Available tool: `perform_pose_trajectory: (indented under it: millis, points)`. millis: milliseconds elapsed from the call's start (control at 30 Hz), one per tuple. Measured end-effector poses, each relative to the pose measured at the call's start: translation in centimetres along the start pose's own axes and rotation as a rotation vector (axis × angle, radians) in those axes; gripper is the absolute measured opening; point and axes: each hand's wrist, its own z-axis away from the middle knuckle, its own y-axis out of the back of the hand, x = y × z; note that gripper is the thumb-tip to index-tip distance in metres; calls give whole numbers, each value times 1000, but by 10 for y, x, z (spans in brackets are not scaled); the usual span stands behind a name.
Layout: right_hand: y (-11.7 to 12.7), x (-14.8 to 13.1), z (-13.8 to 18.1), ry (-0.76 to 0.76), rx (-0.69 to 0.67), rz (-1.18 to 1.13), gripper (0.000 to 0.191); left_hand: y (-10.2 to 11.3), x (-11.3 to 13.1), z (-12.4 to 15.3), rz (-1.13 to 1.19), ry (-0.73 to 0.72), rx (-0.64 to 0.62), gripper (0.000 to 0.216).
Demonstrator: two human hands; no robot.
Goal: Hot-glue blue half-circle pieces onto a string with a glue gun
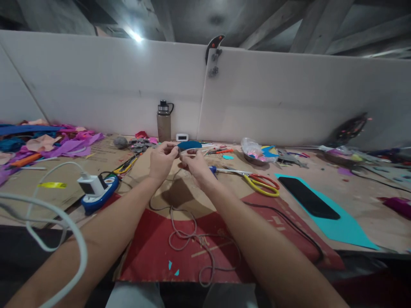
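My left hand (163,161) and right hand (194,164) met above the middle of the table (362,201), fingertips pinched together on the near end of a small blue piece (190,145), which pointed away from me just above the clutter. A thin cord (192,238) lay in loose loops on the red-printed cardboard (150,252) below and rose toward my hands. Its top end was hidden behind them, so I could not tell whether either pinch also caught it. I judged this to be fine fingertip work on the blue piece, somewhere in the middle of a joining or threading step. Any next move would call for a steady pinch from one hand while the other shifted, with the slack cord kept from snagging. Scissors (260,182) with yellow and red handles lay just right of my right wrist. Beyond them a black phone (308,198) rested on a teal sheet (348,233). To my left a white charger (91,185) sat in a blue power strip (100,196), and a white cable (48,246) curled toward me. Purple and pink scraps (66,146) were heaped at the far left, and a clear bag (255,150) of bits lay at the back right. A water bottle (164,120) and a small white clock (182,137) stood against the white partition (272,98). Above it were dark beams and one bright light (137,37).
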Motion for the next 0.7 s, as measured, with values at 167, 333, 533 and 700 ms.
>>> perform_pose_trajectory:
  millis: [167, 333, 533, 700]
  points:
    - [19, -1, -1, 99, 65, 125, 18, -3, 2, -1, 218, 177, 24, 16]
    - [27, -1, -3, 166, 205, 146, 20, -8, 8, 3, 334, 315, -11, 14]
    - [25, -3, -4, 173, 194, 86, 18, -10, 11, 5, 394, 383, -51, 12]
    - [28, -2, -7, 182, 191, 147, 20, -9, 11, 5, 391, 400, -94, 13]
